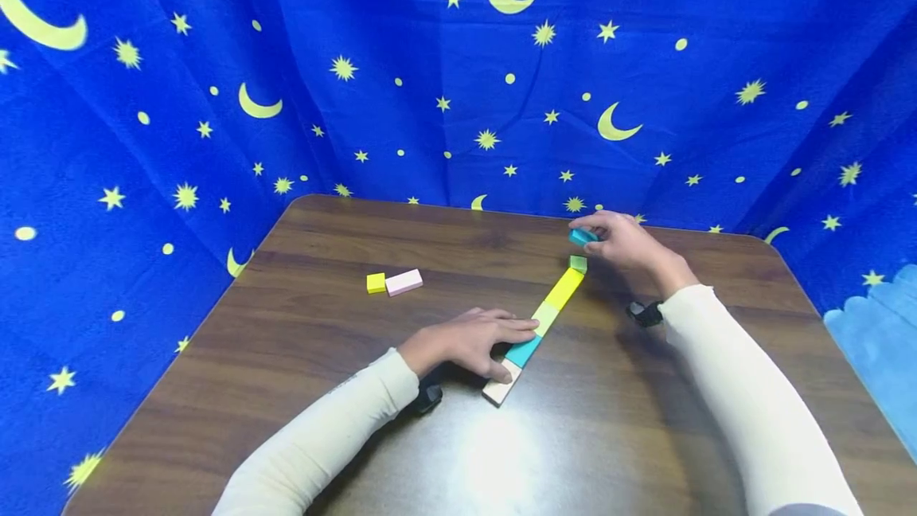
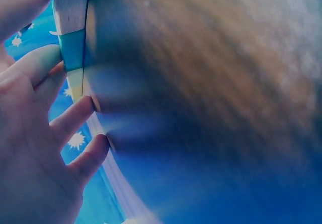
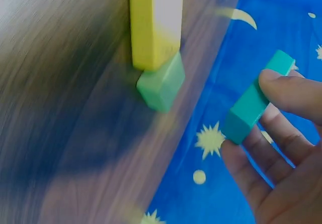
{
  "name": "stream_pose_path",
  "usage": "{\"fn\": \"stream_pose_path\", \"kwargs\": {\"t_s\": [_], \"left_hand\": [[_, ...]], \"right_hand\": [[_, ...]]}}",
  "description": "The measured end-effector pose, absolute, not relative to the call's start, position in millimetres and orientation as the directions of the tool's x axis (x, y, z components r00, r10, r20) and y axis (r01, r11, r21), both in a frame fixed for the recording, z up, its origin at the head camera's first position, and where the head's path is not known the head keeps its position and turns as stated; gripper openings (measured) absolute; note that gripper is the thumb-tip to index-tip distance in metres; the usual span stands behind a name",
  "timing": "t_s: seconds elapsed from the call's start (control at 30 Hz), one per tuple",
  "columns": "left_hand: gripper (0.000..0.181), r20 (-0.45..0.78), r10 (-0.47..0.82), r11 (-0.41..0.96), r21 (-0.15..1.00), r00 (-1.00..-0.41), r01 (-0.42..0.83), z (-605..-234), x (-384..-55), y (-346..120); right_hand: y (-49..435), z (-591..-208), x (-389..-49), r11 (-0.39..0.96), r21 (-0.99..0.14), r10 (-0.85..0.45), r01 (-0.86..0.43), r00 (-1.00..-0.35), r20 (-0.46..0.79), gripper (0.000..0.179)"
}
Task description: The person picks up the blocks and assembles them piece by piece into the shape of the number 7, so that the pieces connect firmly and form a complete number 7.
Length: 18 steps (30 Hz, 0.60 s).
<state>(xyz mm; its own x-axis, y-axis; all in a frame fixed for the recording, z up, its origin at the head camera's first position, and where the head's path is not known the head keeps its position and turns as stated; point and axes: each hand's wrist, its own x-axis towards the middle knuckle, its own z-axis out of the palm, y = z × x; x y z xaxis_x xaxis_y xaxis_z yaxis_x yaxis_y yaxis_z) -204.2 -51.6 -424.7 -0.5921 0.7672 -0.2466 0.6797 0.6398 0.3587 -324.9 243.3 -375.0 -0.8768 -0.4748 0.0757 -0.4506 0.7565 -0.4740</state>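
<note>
A slanting row of blocks lies on the table. From its near end come a pale wooden block (image 1: 497,392), a teal block (image 1: 524,351), a pale yellow block (image 1: 546,315) and a bright yellow block (image 1: 564,288). At the far end sits a small green block (image 3: 162,83), turned at an angle against the yellow one. My left hand (image 1: 476,341) rests along the row's left side, thumb on the pale wooden block, fingers extended to the teal and pale yellow blocks. Above and beyond the green block, my right hand (image 1: 623,244) pinches a turquoise block (image 3: 257,99) between thumb and fingers.
To the left on the brown wooden table (image 1: 301,357), a small yellow block (image 1: 376,283) stands beside a pale pink block (image 1: 404,282). A blue curtain (image 1: 401,38) with moons and stars hangs close behind the table's far edge.
</note>
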Motion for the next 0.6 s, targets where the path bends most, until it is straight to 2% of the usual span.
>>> {"fn": "stream_pose_path", "kwargs": {"t_s": [0.2,0.6], "left_hand": [[0.076,-0.252,0.767,0.64,0.368,-0.59,0.674,-423.1,-204.2,-51.1],[0.077,-0.259,0.767,0.64,0.37,-0.587,0.673,-423.1,-205.3,-49.2]], "right_hand": [[215.0,-384.2,-343.0,0.77,-0.498,-0.476,-0.399,-0.879,-0.033,0.042],[187.6,-406.7,-361.5,0.783,-0.515,-0.479,-0.348,-0.866,-0.143,0.045]]}}
